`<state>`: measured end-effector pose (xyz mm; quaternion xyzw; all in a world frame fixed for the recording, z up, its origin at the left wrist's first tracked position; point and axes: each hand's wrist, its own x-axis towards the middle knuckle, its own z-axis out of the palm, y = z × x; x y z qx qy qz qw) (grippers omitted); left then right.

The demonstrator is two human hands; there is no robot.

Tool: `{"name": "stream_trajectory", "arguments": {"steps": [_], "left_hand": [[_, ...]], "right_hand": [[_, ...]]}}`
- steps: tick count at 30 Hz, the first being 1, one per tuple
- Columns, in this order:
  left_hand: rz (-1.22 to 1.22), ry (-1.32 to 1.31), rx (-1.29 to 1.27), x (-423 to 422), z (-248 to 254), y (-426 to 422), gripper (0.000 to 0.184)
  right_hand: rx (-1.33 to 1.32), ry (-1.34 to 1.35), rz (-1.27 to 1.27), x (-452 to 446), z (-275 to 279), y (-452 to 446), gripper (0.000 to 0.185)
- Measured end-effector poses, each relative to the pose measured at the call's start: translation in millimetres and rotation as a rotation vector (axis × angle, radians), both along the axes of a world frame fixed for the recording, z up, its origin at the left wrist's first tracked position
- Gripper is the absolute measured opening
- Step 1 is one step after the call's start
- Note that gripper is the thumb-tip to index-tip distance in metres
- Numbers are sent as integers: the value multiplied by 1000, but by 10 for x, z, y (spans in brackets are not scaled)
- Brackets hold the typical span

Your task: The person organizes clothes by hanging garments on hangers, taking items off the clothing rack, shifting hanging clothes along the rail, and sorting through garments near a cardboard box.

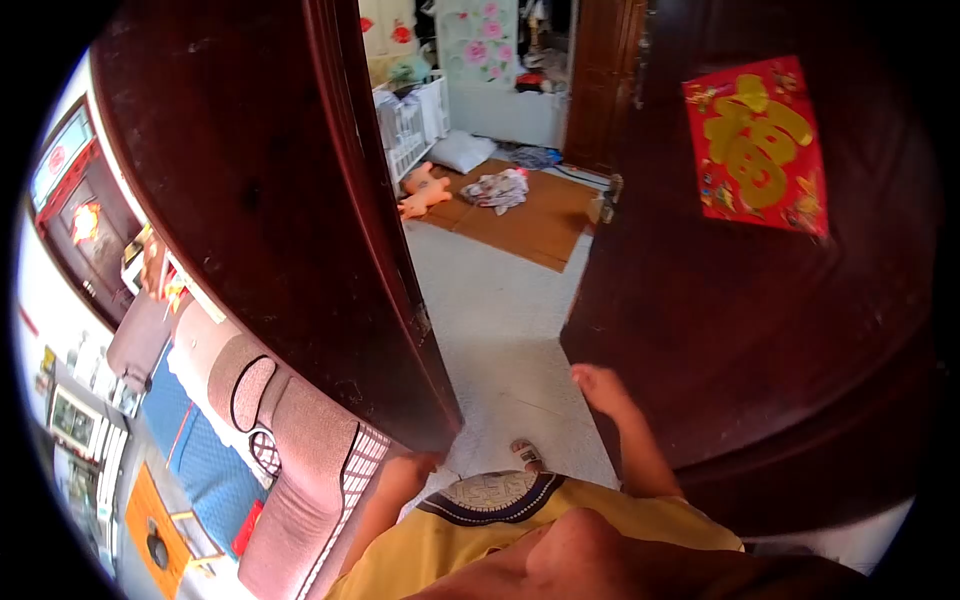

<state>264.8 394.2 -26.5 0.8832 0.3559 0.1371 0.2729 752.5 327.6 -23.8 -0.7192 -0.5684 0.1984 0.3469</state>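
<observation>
My right hand (600, 388) is loosely curled in front of the dark door (700, 330) on the right, close to that door's lower free edge. Nothing shows in its fingers, and I cannot tell whether it touches the door. Low down beside the dark wooden panel (270, 190) on the left is my left hand (406, 478). Its fingers are small and unclear here, so their grip cannot be made out. A red paper (762, 150) with a gold character is stuck on the right door. Between the two hands a sandaled foot (526, 455) stands on the pale floor.
Past the doorway lie a brown cardboard sheet (510, 225), crumpled cloth (495, 190), an orange plush toy (425, 192) and a white pillow (462, 152). A white crib (420, 125) stands behind. On the left are a pink covered sofa (310, 440) and a wooden table (155, 525).
</observation>
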Motion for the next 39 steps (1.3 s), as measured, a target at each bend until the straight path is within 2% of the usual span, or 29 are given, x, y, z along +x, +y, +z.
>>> {"name": "stream_trajectory", "arguments": {"steps": [3, 4, 7, 9, 11, 13, 16, 19, 20, 23, 24, 26, 29, 32, 35, 39], "left_hand": [[237, 99, -34, 92, 84, 23, 33], [290, 77, -44, 120, 188, 48, 27], [478, 85, -47, 437, 437, 66, 25], [529, 87, -83, 689, 636, 130, 26], [606, 56, -118, 916, 750, 147, 26], [623, 95, -74, 1039, 814, 145, 26], [637, 172, -70, 1140, 762, 29, 30], [700, 195, -111, 1123, 700, -79, 31], [729, 237, -115, 1156, 755, -115, 32], [789, 230, -72, 1165, 758, -210, 31], [808, 228, -81, 1207, 745, -263, 31], [835, 232, -96, 1237, 726, -339, 32], [855, 221, -148, 1320, 671, -390, 32], [797, 253, -125, 1403, 626, -342, 33], [802, 242, -145, 1510, 640, -298, 33], [781, 224, -125, 1534, 577, -246, 34]], "right_hand": [[119, 14, -75, 757, 129, 858, 32], [149, -34, -93, 1014, 98, 1212, 31], [264, -200, -190, 1780, 174, 2099, 35], [371, -430, -338, 2310, 182, 2721, 43], [325, -485, -449, 2670, 348, 3187, 49], [200, -476, -450, 3030, 385, 3612, 53], [104, -400, -428, 3387, 162, 4179, 46], [-152, -358, -375, 3210, 257, 4352, 39], [-163, -367, -363, 3146, 299, 4374, 30], [327, -682, -597, 3196, 91, 4551, 24], [318, -717, -621, 3148, 228, 4490, 22], [292, -784, -681, 2865, 848, 4071, 20], [104, -704, -699, 3320, 338, 4328, 23], [15, -539, -696, 3327, 442, 4372, 29], [-90, -556, -669, 3208, 698, 4280, 30], [-45, -692, -618, 3354, 406, 4298, 35]]}}
